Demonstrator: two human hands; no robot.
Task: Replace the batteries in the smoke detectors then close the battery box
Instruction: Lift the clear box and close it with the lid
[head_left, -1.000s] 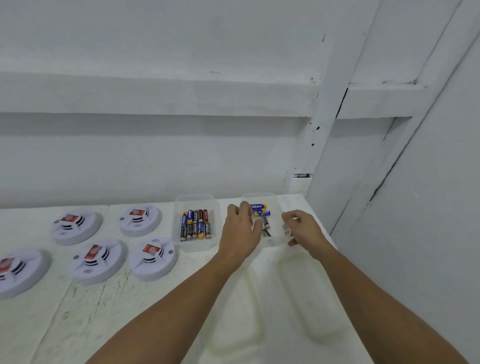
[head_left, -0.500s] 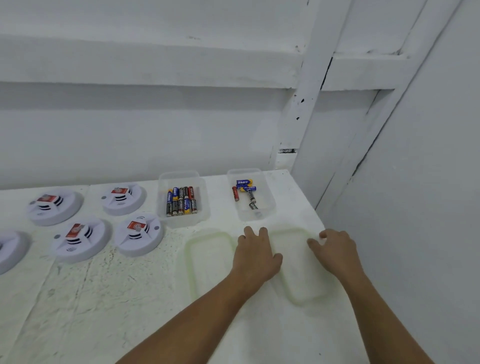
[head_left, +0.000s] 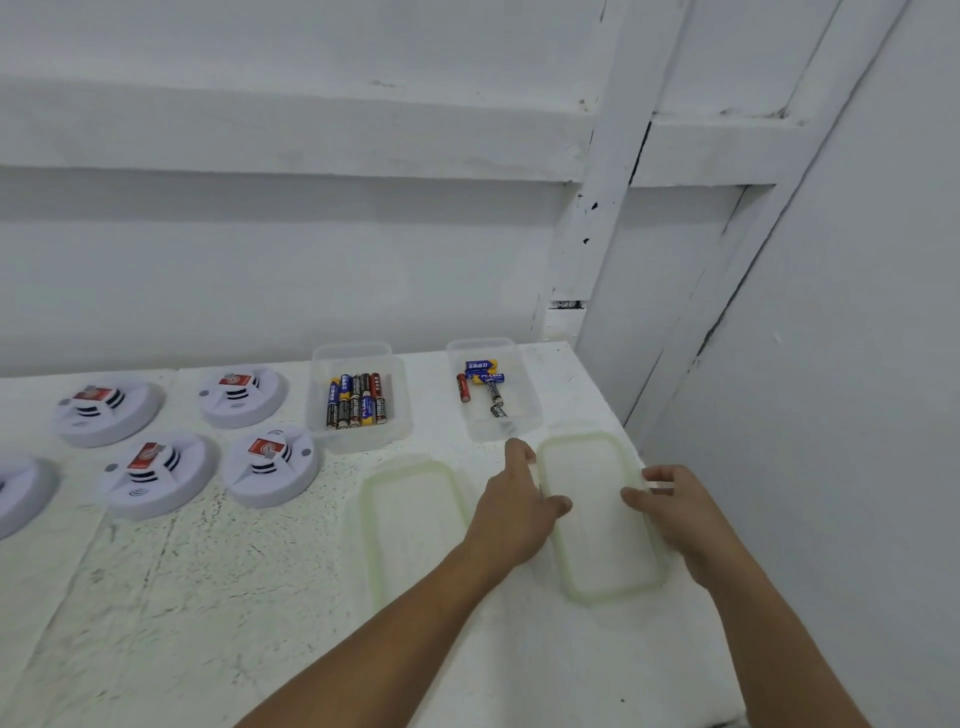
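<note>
With left hand (head_left: 519, 504) and right hand (head_left: 670, 506), gripped the right lid (head_left: 592, 545) by its two long edges, thumbs laid on top. Flat on the counter (head_left: 208, 597) or barely raised: could not tell. White, scuffed paint underfoot of everything, white wall (head_left: 311, 260) behind. Just beyond, had the right battery box (head_left: 493, 431) open with a few loose batteries (head_left: 485, 384). Had the left lid (head_left: 415, 519) alongside, before the left battery box (head_left: 358, 436) with its row of batteries (head_left: 358, 400). Farther left, saw smoke detectors (head_left: 272, 462), well clear of both arms.
</note>
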